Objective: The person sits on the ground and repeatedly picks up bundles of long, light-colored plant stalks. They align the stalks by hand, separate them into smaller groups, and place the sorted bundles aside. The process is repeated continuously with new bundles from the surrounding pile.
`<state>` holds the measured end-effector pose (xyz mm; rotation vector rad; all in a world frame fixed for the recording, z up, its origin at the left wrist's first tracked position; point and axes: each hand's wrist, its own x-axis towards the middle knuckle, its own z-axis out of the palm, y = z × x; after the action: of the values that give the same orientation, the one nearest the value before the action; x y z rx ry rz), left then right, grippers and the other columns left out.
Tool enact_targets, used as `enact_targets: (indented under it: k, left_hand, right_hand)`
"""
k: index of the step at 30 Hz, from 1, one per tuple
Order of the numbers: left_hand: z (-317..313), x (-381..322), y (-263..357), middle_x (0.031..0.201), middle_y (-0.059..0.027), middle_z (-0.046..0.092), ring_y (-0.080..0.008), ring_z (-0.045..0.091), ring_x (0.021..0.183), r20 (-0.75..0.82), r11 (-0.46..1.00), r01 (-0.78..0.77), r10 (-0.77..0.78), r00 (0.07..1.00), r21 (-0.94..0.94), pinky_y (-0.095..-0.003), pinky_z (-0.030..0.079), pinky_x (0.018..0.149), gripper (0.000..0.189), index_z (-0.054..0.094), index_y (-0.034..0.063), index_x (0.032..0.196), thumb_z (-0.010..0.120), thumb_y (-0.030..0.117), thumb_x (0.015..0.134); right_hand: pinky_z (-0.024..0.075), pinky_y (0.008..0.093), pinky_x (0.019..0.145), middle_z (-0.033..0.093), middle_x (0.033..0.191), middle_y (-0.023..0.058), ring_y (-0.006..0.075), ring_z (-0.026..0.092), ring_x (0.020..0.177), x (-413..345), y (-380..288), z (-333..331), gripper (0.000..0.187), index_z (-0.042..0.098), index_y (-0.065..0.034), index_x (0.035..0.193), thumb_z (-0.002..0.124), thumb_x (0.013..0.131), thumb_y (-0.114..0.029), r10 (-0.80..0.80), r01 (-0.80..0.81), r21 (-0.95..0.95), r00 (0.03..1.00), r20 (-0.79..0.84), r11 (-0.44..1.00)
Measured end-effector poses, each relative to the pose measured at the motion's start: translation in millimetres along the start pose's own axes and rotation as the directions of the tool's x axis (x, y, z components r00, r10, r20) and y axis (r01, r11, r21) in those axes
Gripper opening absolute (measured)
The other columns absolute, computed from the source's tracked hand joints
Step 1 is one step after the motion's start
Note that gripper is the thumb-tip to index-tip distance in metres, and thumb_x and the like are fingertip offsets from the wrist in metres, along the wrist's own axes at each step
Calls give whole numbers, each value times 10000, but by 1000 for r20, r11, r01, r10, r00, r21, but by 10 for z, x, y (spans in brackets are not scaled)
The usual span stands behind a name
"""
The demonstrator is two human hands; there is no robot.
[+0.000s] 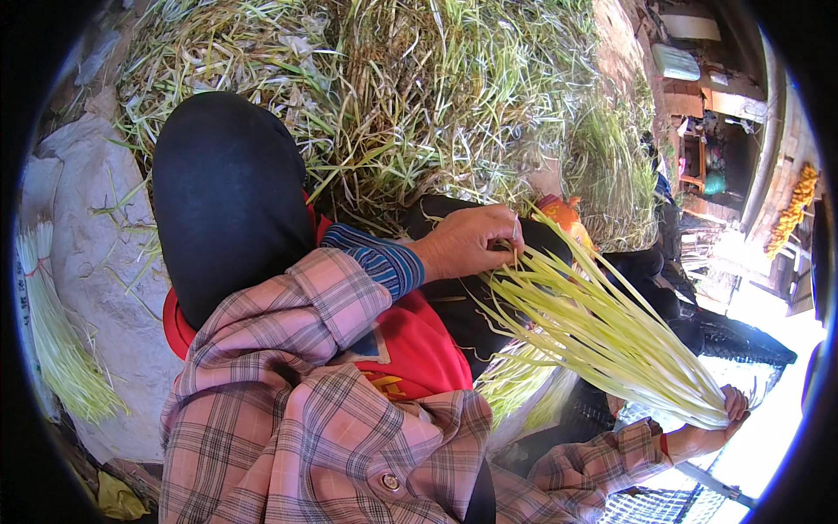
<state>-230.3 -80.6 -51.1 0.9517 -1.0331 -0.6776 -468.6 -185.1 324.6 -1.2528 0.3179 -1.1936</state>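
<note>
A loose bunch of pale yellow-green chive-like leaves [609,327] stretches between my two hands, above my dark-trousered right leg. My right hand [717,419] grips its white stem ends at the far right. At the other end, my left hand [474,239], in a blue striped cuff, pinches a few leaf tips between thumb and fingers. The leaves fan apart near those tips. Below the bunch lie more pale leaves [517,383], partly hidden by it. My red apron [419,340] shows between the plaid sleeves.
A thick heap of green and dried leaves [406,98] covers the ground ahead. To the left, a tied bundle of pale leaves [65,334] rests on a white sheet [111,275]. An orange-red bag [566,219] sits beyond my leg. Plastic mesh crates [655,507] stand lower right.
</note>
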Motion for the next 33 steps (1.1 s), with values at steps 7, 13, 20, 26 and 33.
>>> enact_targets:
  k: [7, 13, 20, 26, 33]
  left_hand:
    - [41, -3, 67, 906, -40, 551, -209, 572, 757, 22, 984, -137, 136, 990, 109, -302, 463, 601, 115, 591, 102, 799, 631, 73, 696]
    - [32, -63, 47, 716, -156, 568, -339, 575, 672, -103, 941, 163, -138, 985, 297, -421, 458, 594, 81, 514, 86, 788, 538, 149, 742]
    - [-714, -42, -547, 825, -111, 589, -252, 587, 713, -454, 808, 396, -182, 872, 437, -327, 457, 627, 126, 552, 65, 866, 550, 114, 750]
    - [-563, 43, -288, 894, -78, 558, -167, 559, 725, -183, 960, 238, -210, 961, 149, -272, 454, 662, 269, 578, 95, 1001, 625, 135, 739]
    - [-196, 27, -58, 849, -54, 534, -137, 538, 652, 76, 977, 197, -204, 976, 84, -266, 452, 619, 179, 595, 69, 908, 638, 126, 744]
  right_hand:
    - [267, 264, 545, 330, 625, 5, 105, 285, 557, 38, -37, -48, 206, 393, -62, 724, 333, 916, -105, -14, 14, -3, 1000, 21, 1000]
    - [285, 250, 552, 352, 663, 13, 106, 318, 579, 50, -43, -141, 208, 423, -34, 771, 303, 927, -100, 8, 6, -79, 984, 176, 997]
    - [267, 268, 556, 336, 646, 13, 117, 303, 574, 7, -119, -30, 194, 398, -58, 738, 351, 917, -119, -61, 66, -107, 997, 51, 992]
    - [235, 293, 549, 301, 606, 5, 118, 254, 542, 14, -39, 49, 236, 349, -97, 680, 389, 910, -135, -137, 121, -164, 986, -91, 979]
    - [236, 293, 547, 320, 615, 11, 119, 268, 550, 38, -148, -3, 215, 347, -105, 688, 397, 896, -126, -12, 13, 62, 1000, -18, 998]
